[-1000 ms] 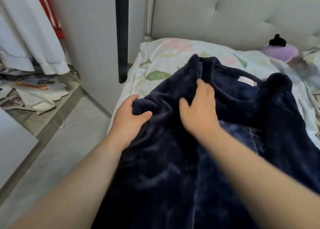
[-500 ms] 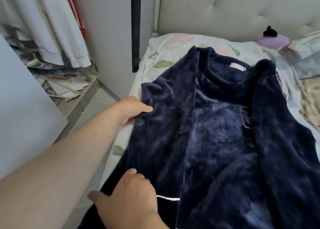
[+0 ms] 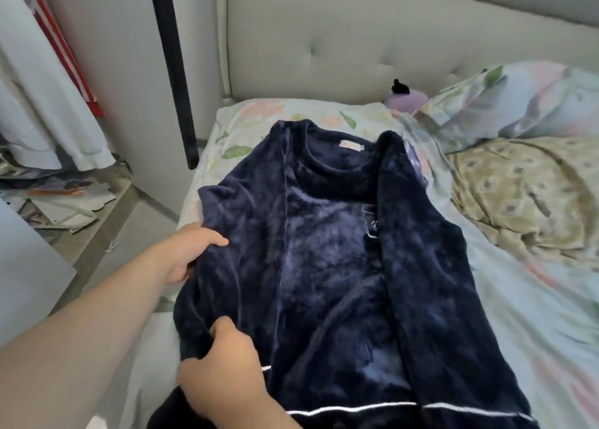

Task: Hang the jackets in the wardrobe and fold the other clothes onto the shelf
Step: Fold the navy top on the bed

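A dark navy fleece top with white piping lies spread face up on the bed, collar toward the headboard and both side panels folded inward. My left hand grips its left edge at mid height, thumb on top of the fabric. Lower down, my right hand pinches the same left edge near the hem.
A pillow and a crumpled patterned blanket lie at the bed's right. A purple soft toy sits by the padded headboard. At left an open wardrobe holds hanging white garments and papers on its floor.
My right hand left the collar area and dropped to the lower left edge near the hem. My left hand stays on the left edge. The view has shifted right, showing more of the bed.
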`<state>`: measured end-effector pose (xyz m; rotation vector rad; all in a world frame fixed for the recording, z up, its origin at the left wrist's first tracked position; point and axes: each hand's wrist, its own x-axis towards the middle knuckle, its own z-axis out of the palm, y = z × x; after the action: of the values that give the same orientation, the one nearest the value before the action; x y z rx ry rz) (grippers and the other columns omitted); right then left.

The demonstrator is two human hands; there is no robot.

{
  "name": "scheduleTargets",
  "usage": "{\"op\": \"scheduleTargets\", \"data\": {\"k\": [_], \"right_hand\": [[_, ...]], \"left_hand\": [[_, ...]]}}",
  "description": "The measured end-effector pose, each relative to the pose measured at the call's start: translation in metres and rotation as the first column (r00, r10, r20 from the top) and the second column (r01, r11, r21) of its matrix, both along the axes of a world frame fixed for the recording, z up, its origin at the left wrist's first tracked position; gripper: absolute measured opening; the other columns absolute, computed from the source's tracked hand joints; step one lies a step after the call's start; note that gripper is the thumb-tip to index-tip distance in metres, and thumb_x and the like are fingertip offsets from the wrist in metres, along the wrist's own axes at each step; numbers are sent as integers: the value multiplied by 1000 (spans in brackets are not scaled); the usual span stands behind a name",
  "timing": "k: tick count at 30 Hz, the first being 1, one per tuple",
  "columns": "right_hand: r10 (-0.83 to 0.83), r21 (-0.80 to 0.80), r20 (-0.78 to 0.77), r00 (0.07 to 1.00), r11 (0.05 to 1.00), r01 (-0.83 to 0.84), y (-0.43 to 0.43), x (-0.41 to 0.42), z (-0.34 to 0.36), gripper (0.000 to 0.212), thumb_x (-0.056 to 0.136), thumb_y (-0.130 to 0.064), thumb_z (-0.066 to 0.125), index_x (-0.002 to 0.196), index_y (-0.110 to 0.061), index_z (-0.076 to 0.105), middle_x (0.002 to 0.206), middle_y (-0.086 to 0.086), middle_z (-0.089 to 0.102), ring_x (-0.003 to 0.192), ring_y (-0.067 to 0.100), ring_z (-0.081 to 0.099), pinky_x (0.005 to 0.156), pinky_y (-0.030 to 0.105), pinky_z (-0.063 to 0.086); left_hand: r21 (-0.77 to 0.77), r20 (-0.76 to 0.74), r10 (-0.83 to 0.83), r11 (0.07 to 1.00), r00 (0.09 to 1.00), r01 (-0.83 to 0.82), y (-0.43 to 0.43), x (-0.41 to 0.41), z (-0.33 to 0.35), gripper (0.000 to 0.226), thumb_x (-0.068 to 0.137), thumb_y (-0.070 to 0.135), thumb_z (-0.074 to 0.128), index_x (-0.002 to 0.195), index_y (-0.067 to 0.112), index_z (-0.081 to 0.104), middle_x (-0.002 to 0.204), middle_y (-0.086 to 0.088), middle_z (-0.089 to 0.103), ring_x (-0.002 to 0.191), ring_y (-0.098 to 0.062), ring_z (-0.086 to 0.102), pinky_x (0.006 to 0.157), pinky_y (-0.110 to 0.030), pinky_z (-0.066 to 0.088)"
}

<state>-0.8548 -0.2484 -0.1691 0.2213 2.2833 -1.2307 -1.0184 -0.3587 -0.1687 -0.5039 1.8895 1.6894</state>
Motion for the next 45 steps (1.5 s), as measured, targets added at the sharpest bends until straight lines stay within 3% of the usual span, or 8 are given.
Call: {"op": "scheduleTargets", "data": {"k": [10, 19, 22, 29, 33, 38, 41, 45], "right_hand": [[-414, -305, -80, 907, 876, 373, 199, 19, 95, 5, 62, -18, 48, 63, -23, 49, 59, -7, 46, 51, 12, 40, 48, 20, 33], [-723, -159, 67, 688, 673, 722, 344, 96, 64, 21, 66, -5, 45, 79, -11, 62, 58, -1, 56, 51, 18, 52, 51, 22, 41], [-771, -48, 59, 634, 632, 773, 359, 115, 38, 11, 75, -4, 49, 75, -8, 59, 65, 4, 56, 58, 19, 51, 51, 23, 38], [-819, -18, -38, 573, 574, 819, 364, 117, 17, 12, 77, -12, 52, 75, -6, 63, 75, 8, 67, 68, 27, 62, 57, 29, 46], [-808, 24, -102, 580, 581, 814, 371, 122, 15, 14, 76, -16, 52, 81, -11, 65, 77, 6, 69, 71, 25, 65, 60, 30, 49], [-762, 110, -164, 626, 617, 779, 384, 136, 13, 10, 78, -17, 51, 80, -12, 59, 77, 5, 65, 69, 23, 60, 61, 33, 48], [-706, 143, -53, 706, 695, 705, 388, 149, 13, 21, 86, -35, 58, 94, -15, 61, 92, 4, 68, 86, 24, 65, 81, 39, 55], [-623, -250, 366, 691, 650, 718, 390, 161, 36, 47, 76, -35, 75, 117, -11, 68, 105, 12, 76, 95, 30, 74, 81, 40, 58]], "left_hand": [[276, -387, 239, 951, 890, -135, 168, 6, 91, 53, 85, 8, 66, 134, 22, 52, 122, -9, 66, 97, -26, 68, 77, -40, 58], [-47, -449, -353, 927, 821, 373, 373, 60, 94, 81, 91, 21, 68, 156, 28, 19, 132, 4, 52, 103, -13, 60, 70, -21, 50], [-149, -347, -540, 839, 767, 523, 379, 91, 77, 57, 95, 27, 62, 148, 21, 41, 112, 2, 61, 97, -12, 62, 79, -22, 54], [-607, -293, -384, 782, 876, 140, 245, 170, 16, 38, 90, 36, 61, 124, 20, 58, 113, 6, 61, 105, -15, 61, 86, -29, 47], [-278, 74, -399, 872, 914, 403, 208, 202, 0, 33, 86, 44, 68, 112, 24, 64, 114, 8, 71, 95, -6, 68, 73, -20, 50], [-34, 142, -479, 872, 866, 488, 223, 200, 3, 108, 66, 36, 87, 154, 17, 28, 154, 1, 38, 137, -22, 42, 105, -35, 43], [26, 13, -383, 924, 924, 382, 241, 203, 16, 69, 71, 13, 78, 136, 13, 53, 120, -10, 70, 110, -29, 66, 94, -45, 53], [301, -59, -185, 934, 981, 194, 252, 203, 62, 36, 86, 5, 71, 120, 6, 61, 102, -24, 72, 90, -38, 72, 72, -45, 58]]}}
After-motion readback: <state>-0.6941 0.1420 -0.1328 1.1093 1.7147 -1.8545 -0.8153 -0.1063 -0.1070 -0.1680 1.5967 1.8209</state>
